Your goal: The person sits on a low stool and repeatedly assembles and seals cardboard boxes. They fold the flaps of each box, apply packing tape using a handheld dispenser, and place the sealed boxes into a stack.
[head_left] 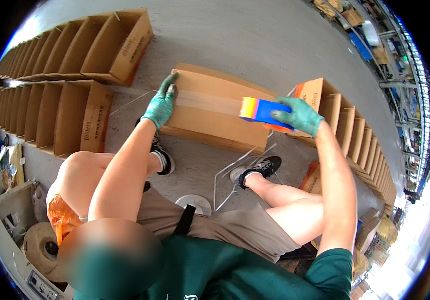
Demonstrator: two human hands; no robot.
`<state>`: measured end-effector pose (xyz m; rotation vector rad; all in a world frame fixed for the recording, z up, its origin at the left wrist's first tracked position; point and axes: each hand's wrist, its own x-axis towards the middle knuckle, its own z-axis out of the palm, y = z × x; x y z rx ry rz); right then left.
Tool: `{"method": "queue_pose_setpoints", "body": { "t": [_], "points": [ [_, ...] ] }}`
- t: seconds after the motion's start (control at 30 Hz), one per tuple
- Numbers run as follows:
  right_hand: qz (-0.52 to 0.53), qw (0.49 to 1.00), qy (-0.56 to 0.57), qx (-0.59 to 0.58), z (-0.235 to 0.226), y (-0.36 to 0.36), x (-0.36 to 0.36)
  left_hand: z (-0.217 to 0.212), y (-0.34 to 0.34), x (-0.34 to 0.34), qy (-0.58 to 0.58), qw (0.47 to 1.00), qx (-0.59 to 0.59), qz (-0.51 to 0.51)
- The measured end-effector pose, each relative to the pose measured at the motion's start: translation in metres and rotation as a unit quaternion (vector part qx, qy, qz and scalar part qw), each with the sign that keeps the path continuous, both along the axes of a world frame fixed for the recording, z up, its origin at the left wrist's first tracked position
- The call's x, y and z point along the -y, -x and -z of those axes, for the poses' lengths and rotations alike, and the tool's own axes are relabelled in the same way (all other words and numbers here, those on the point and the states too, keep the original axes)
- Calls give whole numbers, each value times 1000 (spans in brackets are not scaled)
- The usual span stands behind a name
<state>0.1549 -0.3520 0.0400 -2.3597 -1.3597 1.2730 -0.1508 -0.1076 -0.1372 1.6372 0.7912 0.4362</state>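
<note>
A closed cardboard box [207, 122] lies on the floor in front of me, with a band of clear tape [205, 101] running along its top. My left hand [161, 104], in a green glove, grips the box's left end, fingers along the edge and thumb near the top. Over the right end, my right hand [300, 116], also gloved in green, is closed around a blue tape dispenser [262, 111] with orange and yellow parts. Whether the dispenser touches the box, I cannot tell.
Rows of open cardboard boxes stand at the left [91, 42] and right [351, 132]. Loose white strapping [220, 175] lies by my right shoe [262, 167]. Behind my left knee is a machine with a round reel [40, 250]. Loaded shelving [375, 50] lines the far right.
</note>
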Motion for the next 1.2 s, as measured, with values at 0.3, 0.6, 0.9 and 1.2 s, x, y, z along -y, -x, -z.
{"method": "queue_pose_setpoints", "body": {
  "t": [0.3,0.6,0.9,1.2],
  "points": [
    [71,988,109,88,-35,-58,109,-15,-7,2,-17,996,-88,21],
    [-36,981,62,180,50,-2,47,-18,-13,6,-10,998,-54,24],
    [529,844,-80,-48,286,5,63,-27,-17,11,22,997,-68,11],
    [449,845,-145,252,195,-4,38,-21,-10,6,-35,996,-80,27]
  ]
}}
